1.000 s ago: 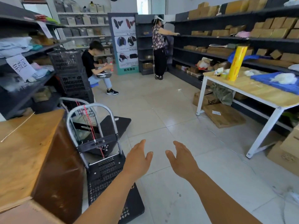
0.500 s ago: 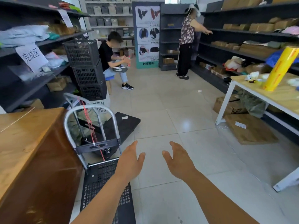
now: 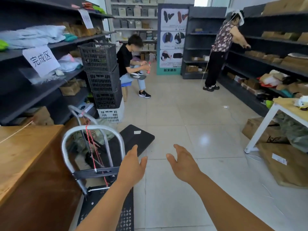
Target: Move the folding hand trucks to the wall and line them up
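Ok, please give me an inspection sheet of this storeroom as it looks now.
Surface: pale tiled floor, mostly bare in the middle.
Job's things: near hand truck stands beside the wooden counter, platform down; second hand truck behind it.
Clutter: flattened cardboard and boxes under the white table; stacked black crates.
Hands: left hand and right hand open, holding nothing.
Cables: thin white cord on floor.
Surroundings: seated person, standing person, dark shelving.

One head-worn wide-angle view looks forward and down the aisle over both outstretched forearms
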Available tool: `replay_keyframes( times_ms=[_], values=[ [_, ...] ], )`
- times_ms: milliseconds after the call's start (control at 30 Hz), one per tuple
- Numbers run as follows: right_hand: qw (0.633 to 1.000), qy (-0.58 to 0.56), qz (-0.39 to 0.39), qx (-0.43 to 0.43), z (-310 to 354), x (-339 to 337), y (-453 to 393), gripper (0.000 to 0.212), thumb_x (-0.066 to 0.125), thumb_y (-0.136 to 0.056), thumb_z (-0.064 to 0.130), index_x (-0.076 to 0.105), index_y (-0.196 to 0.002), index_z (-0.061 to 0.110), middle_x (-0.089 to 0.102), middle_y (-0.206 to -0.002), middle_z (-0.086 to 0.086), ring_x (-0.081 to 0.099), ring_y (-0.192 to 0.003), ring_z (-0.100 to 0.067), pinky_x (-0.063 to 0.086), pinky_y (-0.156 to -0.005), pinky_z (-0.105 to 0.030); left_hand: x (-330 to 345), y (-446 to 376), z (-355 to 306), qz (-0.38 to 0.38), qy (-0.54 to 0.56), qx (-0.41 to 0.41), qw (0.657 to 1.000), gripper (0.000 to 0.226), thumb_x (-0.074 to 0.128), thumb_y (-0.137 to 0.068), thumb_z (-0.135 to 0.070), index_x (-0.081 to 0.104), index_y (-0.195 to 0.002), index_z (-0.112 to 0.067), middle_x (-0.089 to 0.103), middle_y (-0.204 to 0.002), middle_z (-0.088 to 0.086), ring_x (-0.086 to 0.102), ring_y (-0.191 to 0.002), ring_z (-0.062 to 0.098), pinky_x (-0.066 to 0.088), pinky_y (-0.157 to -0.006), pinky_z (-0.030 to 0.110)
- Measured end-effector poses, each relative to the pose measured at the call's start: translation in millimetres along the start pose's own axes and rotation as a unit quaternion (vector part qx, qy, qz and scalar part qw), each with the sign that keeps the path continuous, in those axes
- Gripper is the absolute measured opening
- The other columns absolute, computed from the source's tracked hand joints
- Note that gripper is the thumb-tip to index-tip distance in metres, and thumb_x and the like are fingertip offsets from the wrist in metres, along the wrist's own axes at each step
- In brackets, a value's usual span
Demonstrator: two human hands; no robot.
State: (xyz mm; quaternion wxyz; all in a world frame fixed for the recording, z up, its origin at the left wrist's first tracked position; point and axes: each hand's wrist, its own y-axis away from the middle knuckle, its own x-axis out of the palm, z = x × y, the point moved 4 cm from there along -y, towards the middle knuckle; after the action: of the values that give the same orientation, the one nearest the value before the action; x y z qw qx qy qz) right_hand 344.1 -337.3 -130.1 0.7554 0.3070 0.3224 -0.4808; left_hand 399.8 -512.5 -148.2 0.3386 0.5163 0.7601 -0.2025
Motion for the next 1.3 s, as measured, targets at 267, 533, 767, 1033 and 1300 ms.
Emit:
replay_keyframes(
  times_ms=[267, 533, 767, 1033, 1300],
  values=[
    [0.997, 0.001, 0.045, -0.069, 25, -1, -115, 0.06, 0.032, -0.1, 0.042, 0.017, -0.151, 0.014, 0.019, -0.159, -0.002, 0.017, -0.146, -0.017, 0.014, -0.119, -0.03, -5, -88, 1, -0.048, -0.046, -0.048, 0.997, 0.065, 0.042, -0.098, -0.036, 0.015, -0.15, -0.009, 0.023, -0.158, 0.006, 0.022, -0.145, 0.021, 0.02, -0.118, 0.033],
    [0.981, 0.011, 0.11, -0.163, 23, -20, -235, 0.058, 0.036, -0.099, 0.039, 0.022, -0.15, 0.013, 0.025, -0.157, -0.003, 0.023, -0.144, -0.019, 0.02, -0.117, -0.032, 10, -172, -21, -0.105, -0.031, -0.143, 0.984, 0.065, 0.043, -0.098, -0.035, 0.015, -0.15, -0.008, 0.025, -0.157, 0.007, 0.024, -0.145, 0.02, 0.022, -0.116, 0.031],
    [0.962, 0.018, 0.173, -0.213, 23, -10, -314, 0.056, 0.038, -0.099, 0.037, 0.027, -0.148, 0.012, 0.031, -0.154, -0.005, 0.027, -0.143, -0.02, 0.024, -0.116, -0.034, 14, -206, -14, -0.154, -0.006, -0.252, 0.955, 0.067, 0.044, -0.098, -0.036, 0.011, -0.151, -0.012, 0.025, -0.156, 0.009, 0.031, -0.141, 0.025, 0.029, -0.113, 0.035],
    [0.937, 0.032, 0.226, -0.265, 75, 40, -387, 0.055, 0.038, -0.099, 0.037, 0.029, -0.147, 0.012, 0.032, -0.154, -0.005, 0.027, -0.143, -0.021, 0.025, -0.116, -0.037, -2, -257, 30, -0.188, 0.018, -0.328, 0.926, 0.063, 0.043, -0.098, -0.033, 0.017, -0.149, -0.008, 0.034, -0.15, 0.011, 0.037, -0.136, 0.026, 0.034, -0.107, 0.035],
    [0.916, 0.057, 0.272, -0.29, 120, 83, -452, 0.054, 0.037, -0.099, 0.037, 0.028, -0.147, 0.013, 0.03, -0.155, -0.004, 0.026, -0.143, -0.02, 0.024, -0.115, -0.037, -11, -310, 97, -0.235, 0.118, -0.458, 0.849, 0.055, 0.05, -0.094, -0.031, 0.024, -0.135, -0.006, 0.04, -0.137, 0.018, 0.052, -0.116, 0.038, 0.044, -0.098, 0.05]
  ],
)
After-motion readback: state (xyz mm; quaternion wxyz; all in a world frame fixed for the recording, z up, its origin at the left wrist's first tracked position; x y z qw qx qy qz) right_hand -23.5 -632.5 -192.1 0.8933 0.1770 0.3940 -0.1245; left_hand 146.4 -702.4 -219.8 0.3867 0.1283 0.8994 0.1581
